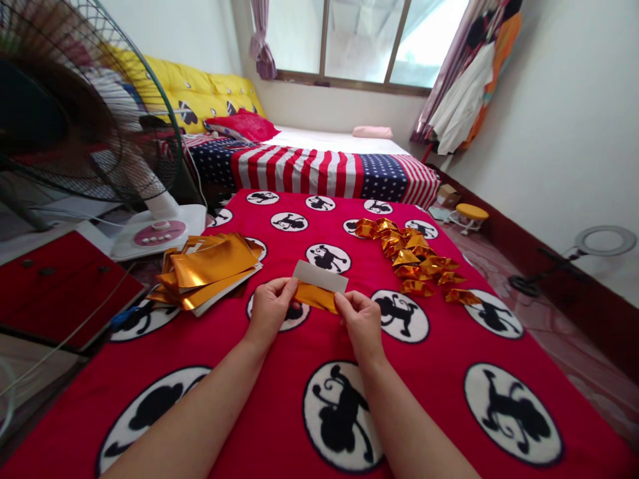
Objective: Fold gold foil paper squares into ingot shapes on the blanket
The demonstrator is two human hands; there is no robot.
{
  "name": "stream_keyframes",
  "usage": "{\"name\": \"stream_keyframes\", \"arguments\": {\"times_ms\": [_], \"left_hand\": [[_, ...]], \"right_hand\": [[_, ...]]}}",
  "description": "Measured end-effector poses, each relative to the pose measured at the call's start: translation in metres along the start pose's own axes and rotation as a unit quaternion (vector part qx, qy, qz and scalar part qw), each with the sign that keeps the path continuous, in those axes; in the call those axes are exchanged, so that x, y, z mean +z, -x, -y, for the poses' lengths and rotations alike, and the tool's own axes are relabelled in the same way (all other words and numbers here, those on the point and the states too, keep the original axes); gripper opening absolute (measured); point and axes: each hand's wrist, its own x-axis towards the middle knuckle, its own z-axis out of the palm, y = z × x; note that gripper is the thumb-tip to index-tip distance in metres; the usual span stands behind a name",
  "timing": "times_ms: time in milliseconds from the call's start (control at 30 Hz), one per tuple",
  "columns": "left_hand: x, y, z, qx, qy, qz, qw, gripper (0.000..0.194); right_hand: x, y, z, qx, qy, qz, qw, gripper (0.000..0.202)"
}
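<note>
Between my two hands is a sheet of gold foil paper (316,295), its lower part folded up so the gold side faces me and a pale grey strip shows above. My left hand (271,305) pinches its left end between thumb and fingers. At the right end, my right hand (360,320) grips it the same way. Left of my hands lies a loose stack of flat gold foil sheets (214,263), fanned unevenly with white backs showing at the edges. To the right sit several folded gold paper ingots (407,256) in a rough cluster.
A red cloth with monkey prints (429,412) covers the surface under my hands. An electric fan (160,229) stands at the left beside a dark red panel (60,286). Behind is a bed (319,169) with a striped, starred cover. A yellow stool (472,211) and ring light (604,241) are at right.
</note>
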Motion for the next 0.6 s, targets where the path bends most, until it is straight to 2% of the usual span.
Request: {"name": "stream_keyframes", "arguments": {"times_ms": [133, 233, 333, 500, 567, 600], "left_hand": [[-0.004, -0.0002, -0.0034, 0.067, -0.154, -0.027, 0.985, 0.034], [-0.0064, 0.0006, -0.0059, 0.109, -0.282, -0.028, 0.953, 0.028], [-0.0066, 0.0022, -0.0074, 0.123, -0.372, -0.014, 0.92, 0.024], [-0.0057, 0.003, -0.0093, 0.114, -0.427, 0.0, 0.897, 0.014], [-0.0059, 0.0019, -0.01, 0.109, -0.431, -0.003, 0.896, 0.009], [-0.0059, 0.0012, -0.0102, 0.109, -0.433, -0.009, 0.895, 0.008]], "right_hand": [[-0.0016, 0.0001, -0.0001, -0.043, 0.141, -0.007, 0.989, 0.032], [-0.002, -0.0004, -0.0003, -0.06, 0.301, -0.012, 0.952, 0.025], [-0.0006, -0.0005, -0.0006, -0.056, 0.397, -0.006, 0.916, 0.018], [0.0009, 0.0019, 0.0018, -0.048, 0.44, -0.011, 0.896, 0.01], [0.0002, 0.0032, 0.0035, -0.076, 0.429, -0.01, 0.9, 0.004], [-0.0002, 0.0037, 0.0042, -0.098, 0.422, -0.005, 0.901, 0.008]]}}
